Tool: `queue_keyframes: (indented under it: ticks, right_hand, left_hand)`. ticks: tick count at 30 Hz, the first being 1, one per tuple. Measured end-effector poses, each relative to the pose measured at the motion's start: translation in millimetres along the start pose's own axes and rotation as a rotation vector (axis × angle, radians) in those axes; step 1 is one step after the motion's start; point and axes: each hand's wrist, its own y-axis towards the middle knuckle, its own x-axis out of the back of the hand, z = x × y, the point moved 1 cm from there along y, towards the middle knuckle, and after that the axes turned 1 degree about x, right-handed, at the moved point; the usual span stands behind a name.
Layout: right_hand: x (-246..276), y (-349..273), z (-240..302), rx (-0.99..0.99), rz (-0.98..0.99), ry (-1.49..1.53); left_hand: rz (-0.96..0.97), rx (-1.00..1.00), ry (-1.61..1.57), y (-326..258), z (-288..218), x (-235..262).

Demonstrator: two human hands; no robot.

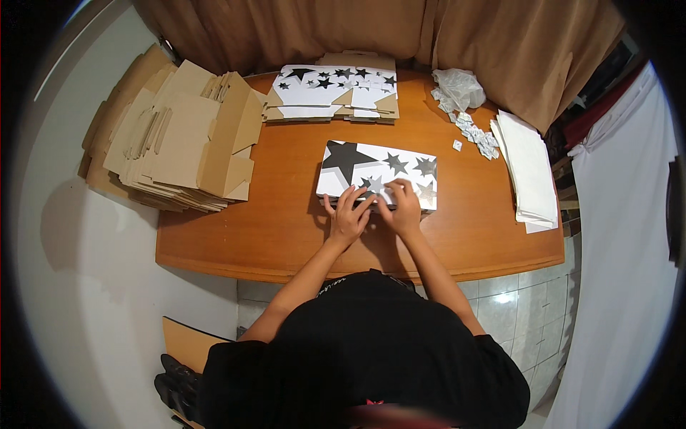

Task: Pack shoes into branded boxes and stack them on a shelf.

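Note:
A closed white shoebox-shaped carton (331, 179) printed with black and grey stars lies near the middle of the wooden table. At its near edge rests my left hand (349, 217), fingers spread over the front rim of the top. My right hand (404, 209) is beside it on the same box, with bent fingers touching the top and the thumb apart from them. Neither hand grips anything that I can see. The fingers hide part of the near edge and some of the stars.
Flattened brown cardboard (182, 136) is piled at the left. Several flat star-printed cartons (307, 89) lie at the back. To the right are a clear plastic bag (457, 89), small white packets (477, 134) and a stack of white sheets (527, 171). Brown curtain (357, 28) hangs behind.

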Motion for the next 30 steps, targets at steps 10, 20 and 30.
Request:
queue_keyframes:
  ticks: [10, 20, 30]
  right_hand:
    - [46, 55, -99, -0.331, 0.321, -0.198]
    - [12, -20, -52, -0.635, 1.007, 0.410]
    - [-36, -70, -24, -0.810, 0.875, 1.038]
  left_hand:
    - [-0.042, 0.020, -0.001, -7, 12, -9]
    - [-0.302, 0.676, -0.176, -58, 45, 76]
    - [0.235, 0.958, -0.941, -103, 25, 57]
